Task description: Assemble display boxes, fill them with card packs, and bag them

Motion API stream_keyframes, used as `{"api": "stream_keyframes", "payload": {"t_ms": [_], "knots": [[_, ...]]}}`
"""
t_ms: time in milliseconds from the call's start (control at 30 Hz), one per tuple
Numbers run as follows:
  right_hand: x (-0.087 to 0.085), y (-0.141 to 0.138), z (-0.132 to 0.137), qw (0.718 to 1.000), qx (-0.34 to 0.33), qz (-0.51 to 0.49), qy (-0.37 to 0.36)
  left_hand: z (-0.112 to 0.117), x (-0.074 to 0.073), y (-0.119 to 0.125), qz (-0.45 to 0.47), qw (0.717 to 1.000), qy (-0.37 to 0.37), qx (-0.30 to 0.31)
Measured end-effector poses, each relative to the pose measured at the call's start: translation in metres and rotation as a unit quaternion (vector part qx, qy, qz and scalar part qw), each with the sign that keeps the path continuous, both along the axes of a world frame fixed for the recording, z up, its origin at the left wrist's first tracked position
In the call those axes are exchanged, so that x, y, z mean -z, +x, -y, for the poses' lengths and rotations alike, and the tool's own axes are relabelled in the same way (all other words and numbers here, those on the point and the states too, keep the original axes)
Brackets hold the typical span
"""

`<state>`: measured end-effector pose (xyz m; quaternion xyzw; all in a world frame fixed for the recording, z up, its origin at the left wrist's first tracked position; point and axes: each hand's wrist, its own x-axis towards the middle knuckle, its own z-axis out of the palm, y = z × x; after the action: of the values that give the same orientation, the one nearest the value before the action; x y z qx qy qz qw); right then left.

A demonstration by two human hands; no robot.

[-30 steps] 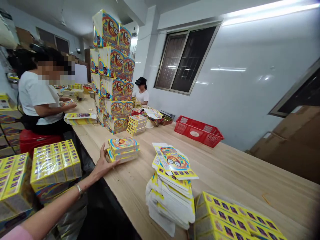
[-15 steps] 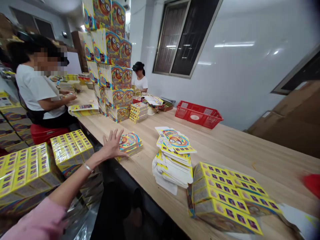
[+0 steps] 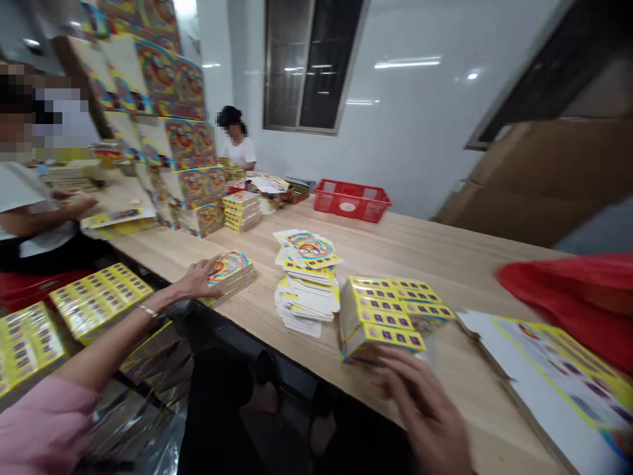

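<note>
The left hand (image 3: pixel 198 278), with a metal bangle at the wrist and a pink sleeve behind, lies open with its fingers spread, the fingertips against the near edge of a small stack of printed cartons (image 3: pixel 231 274) on the desk (image 3: pixel 445 264). The right hand (image 3: pixel 420 412) has just come into view at the bottom of the frame. Blurred by motion, it curls at the lower corner of a block of yellow boxes (image 3: pixel 388 316), and I cannot tell whether it has hold of them. These boxes are glossy card, with rows of small purple panels along their squared edges.

Between the hands stands a loose, slightly fanned pile of flat white-backed cartons (image 3: pixel 306 284). Left of the desk, shrink-wrapped bricks of yellow packs (image 3: pixel 101 297) shine under their film. A flattened printed carton (image 3: pixel 558 376) lies at the right, just below a blurred red bag (image 3: pixel 573 297). Farther along are a red plastic basket (image 3: pixel 351 201), a tower of large cartons (image 3: pixel 171 125), a nearby co-worker (image 3: pixel 30 218) and a distant co-worker (image 3: pixel 237 148).
</note>
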<state>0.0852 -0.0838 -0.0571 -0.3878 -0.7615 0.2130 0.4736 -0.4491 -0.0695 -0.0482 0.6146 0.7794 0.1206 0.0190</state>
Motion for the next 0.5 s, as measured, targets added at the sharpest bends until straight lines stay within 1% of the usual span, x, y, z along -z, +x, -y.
{"api": "stream_keyframes", "payload": {"t_ms": [67,100,133,167,233,267,333,400,433,500], "knots": [[-0.004,-0.044,0.009,0.993,-0.091,-0.046,-0.062,-0.002,-0.003,-0.003,-0.008,1.0,0.001,-0.001],[-0.005,-0.065,0.011,0.986,-0.135,-0.061,-0.072,-0.004,-0.004,-0.006,-0.005,1.0,0.004,-0.005],[-0.006,-0.086,0.011,0.982,-0.17,-0.053,-0.068,-0.006,-0.004,-0.01,-0.001,1.0,0.009,-0.007],[-0.006,-0.108,0.01,0.98,-0.194,-0.033,-0.039,-0.008,-0.004,-0.014,0.001,1.0,0.013,-0.001],[-0.008,-0.152,0.002,0.969,-0.241,0.058,0.021,-0.01,-0.002,-0.02,-0.002,1.0,0.019,0.017],[-0.009,-0.177,-0.003,0.961,-0.25,0.106,0.059,-0.01,0.0,-0.021,-0.006,0.999,0.023,0.026],[-0.012,-0.227,-0.017,0.942,-0.236,0.189,0.142,-0.008,0.002,-0.022,-0.014,0.999,0.033,0.038],[-0.014,-0.277,-0.033,0.926,-0.18,0.246,0.221,-0.005,0.004,-0.021,-0.023,0.997,0.047,0.051],[-0.014,-0.299,-0.042,0.919,-0.153,0.266,0.249,-0.004,0.005,-0.02,-0.027,0.996,0.055,0.058],[-0.012,-0.337,-0.06,0.904,-0.139,0.294,0.278,-0.002,0.007,-0.021,-0.027,0.995,0.069,0.07]]}}
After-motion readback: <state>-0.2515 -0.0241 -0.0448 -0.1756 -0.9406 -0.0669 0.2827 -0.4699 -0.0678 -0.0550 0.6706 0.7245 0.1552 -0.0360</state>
